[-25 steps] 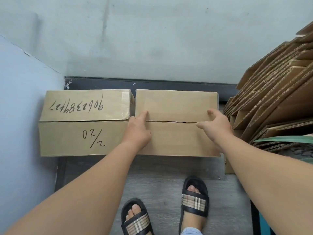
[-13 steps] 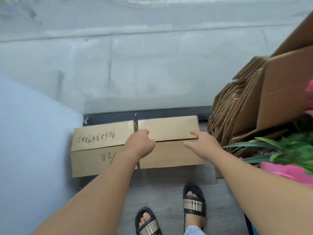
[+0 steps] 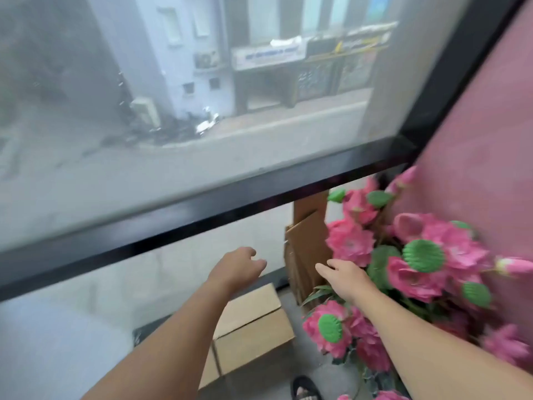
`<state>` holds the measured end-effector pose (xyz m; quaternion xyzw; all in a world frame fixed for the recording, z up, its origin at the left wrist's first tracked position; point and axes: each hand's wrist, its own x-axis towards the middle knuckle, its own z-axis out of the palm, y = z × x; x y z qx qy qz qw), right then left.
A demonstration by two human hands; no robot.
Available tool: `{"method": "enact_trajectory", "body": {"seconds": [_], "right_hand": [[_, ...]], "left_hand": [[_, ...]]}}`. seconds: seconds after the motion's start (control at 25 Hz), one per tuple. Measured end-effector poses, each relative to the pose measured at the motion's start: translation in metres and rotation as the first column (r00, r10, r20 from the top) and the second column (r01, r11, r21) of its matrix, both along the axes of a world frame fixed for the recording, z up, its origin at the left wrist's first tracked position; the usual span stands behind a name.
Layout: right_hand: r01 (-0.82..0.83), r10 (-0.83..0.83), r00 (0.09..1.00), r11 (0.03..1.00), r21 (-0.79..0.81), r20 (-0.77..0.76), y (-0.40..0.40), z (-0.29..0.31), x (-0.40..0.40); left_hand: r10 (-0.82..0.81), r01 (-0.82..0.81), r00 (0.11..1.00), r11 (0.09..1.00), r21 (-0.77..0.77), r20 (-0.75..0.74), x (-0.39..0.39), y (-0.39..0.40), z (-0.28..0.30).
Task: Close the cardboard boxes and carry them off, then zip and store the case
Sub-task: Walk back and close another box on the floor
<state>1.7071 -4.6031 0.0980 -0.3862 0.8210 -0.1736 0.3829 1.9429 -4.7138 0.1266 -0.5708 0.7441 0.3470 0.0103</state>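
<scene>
A closed cardboard box (image 3: 253, 324) lies on the floor by the window, low in the view. A second box (image 3: 208, 370) beside it on the left is mostly hidden under my left forearm. My left hand (image 3: 235, 268) hangs in the air above the boxes with its fingers loosely curled, holding nothing. My right hand (image 3: 344, 277) is also raised and apart from the boxes, with fingers spread and empty, next to the pink flowers. No case is in view.
Flattened cardboard sheets (image 3: 305, 249) lean upright against the window at the right. A bunch of pink artificial flowers (image 3: 409, 264) crowds the right side. A black window frame bar (image 3: 202, 212) crosses the view. One sandalled foot (image 3: 305, 389) shows at the bottom.
Both hands have come off the right box and risen. The view has swung sharply upward to the window, so the boxes now sit low in the frame.
</scene>
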Motion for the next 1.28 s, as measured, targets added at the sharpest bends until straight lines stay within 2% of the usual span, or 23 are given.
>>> {"method": "enact_trajectory", "body": {"seconds": [0.08,0.2,0.4,0.56,0.68,0.76,0.84,0.92,1.0,1.12,1.2,1.28], "right_hand": [[0.118,-0.118,0.993,0.993,-0.018,-0.009,0.031,0.028,-0.016],[0.301,-0.303,0.953,0.952,-0.054,-0.018,0.098,0.07,-0.036],[0.562,-0.567,0.824,0.82,-0.111,-0.016,0.225,0.104,-0.06],[0.745,-0.754,0.656,0.651,-0.146,-0.017,0.348,0.119,-0.079],[0.845,-0.857,0.513,0.496,-0.201,0.04,0.446,0.121,-0.091],[0.897,-0.917,0.397,0.383,-0.218,0.023,0.509,0.122,-0.096],[0.935,-0.953,0.302,0.294,-0.201,0.011,0.58,0.118,-0.099],[0.964,-0.979,0.199,0.188,-0.186,0.043,0.648,0.117,-0.1],[0.974,-0.994,0.088,0.073,-0.215,0.062,0.71,0.119,-0.093],[0.975,-0.993,-0.083,-0.099,-0.198,0.084,0.784,0.125,-0.078],[0.967,-0.983,-0.169,-0.18,-0.181,0.077,0.83,0.124,-0.07],[0.96,-0.973,-0.227,-0.233,-0.158,0.05,0.871,0.12,-0.069]], "left_hand": [[-0.124,0.122,0.992,0.991,-0.058,-0.021,-0.026,0.007,0.029],[-0.338,0.335,0.94,0.941,-0.051,-0.049,-0.078,0.036,0.07],[-0.637,0.633,0.77,0.77,-0.074,-0.033,-0.17,0.115,0.101],[-0.835,0.829,0.55,0.548,-0.112,-0.018,-0.247,0.213,0.113],[-0.952,0.945,0.302,0.292,-0.15,0.048,-0.302,0.3,0.118],[-0.987,0.959,0.11,0.074,-0.274,0.118,-0.337,0.361,0.12],[-0.977,0.938,-0.054,-0.121,-0.326,0.207,-0.365,0.435,0.123],[-0.954,0.947,-0.155,-0.217,-0.236,0.256,-0.392,0.511,0.121],[-0.957,0.96,-0.195,-0.231,-0.156,0.217,-0.415,0.581,0.116],[-0.957,0.953,-0.263,-0.278,-0.123,0.124,-0.43,0.669,0.118],[-0.961,0.957,-0.274,-0.275,-0.092,0.025,-0.438,0.726,0.117],[-0.936,0.936,-0.349,-0.347,-0.055,-0.046,-0.449,0.781,0.116]]}}
